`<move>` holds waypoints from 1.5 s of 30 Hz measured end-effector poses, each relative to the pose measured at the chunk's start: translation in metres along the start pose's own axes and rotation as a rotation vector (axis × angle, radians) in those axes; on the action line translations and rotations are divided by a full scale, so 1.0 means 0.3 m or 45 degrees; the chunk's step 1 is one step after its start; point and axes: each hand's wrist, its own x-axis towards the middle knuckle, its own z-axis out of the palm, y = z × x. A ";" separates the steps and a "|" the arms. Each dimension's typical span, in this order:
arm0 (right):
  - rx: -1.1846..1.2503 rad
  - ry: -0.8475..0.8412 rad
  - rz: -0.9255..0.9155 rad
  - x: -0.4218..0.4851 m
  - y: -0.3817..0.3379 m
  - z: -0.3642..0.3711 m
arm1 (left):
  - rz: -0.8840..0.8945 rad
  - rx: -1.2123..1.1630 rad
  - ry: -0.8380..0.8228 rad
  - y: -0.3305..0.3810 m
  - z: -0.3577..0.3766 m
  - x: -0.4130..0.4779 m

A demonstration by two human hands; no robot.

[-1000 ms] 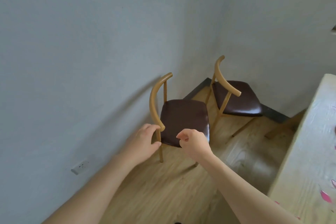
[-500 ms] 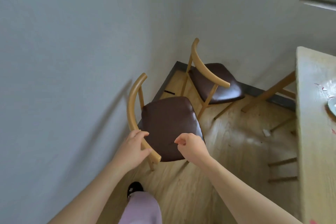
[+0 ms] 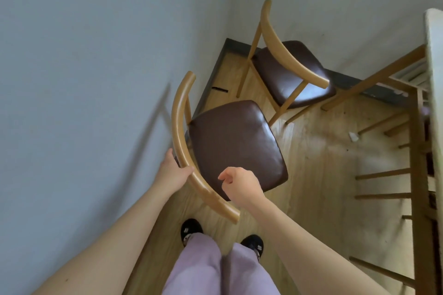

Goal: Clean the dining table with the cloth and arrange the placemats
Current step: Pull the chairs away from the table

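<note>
**Looking down into a room corner**

The left hand (image 3: 172,172) grips the curved backrest of a light wooden chair with a dark brown padded seat (image 3: 235,143). The right hand (image 3: 242,184) hovers over that seat, fingers curled, holding nothing. The pale wooden dining table (image 3: 435,84) shows as an edge at far right. A second matching chair (image 3: 287,72) stands in the corner.

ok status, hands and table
Left hand grips near chair backrest. Right hand curled, empty, over its seat. Table at right; no cloth in view.
</note>
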 end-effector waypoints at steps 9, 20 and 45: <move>0.057 -0.428 0.025 0.071 0.000 0.095 | -0.045 -0.055 -0.030 0.010 -0.012 0.184; 0.030 -0.506 0.050 0.110 0.057 0.042 | -0.042 -0.105 -0.124 0.056 0.009 0.214; 0.177 -0.385 0.432 -0.075 0.512 -0.109 | -0.037 0.001 -0.608 0.205 0.405 0.075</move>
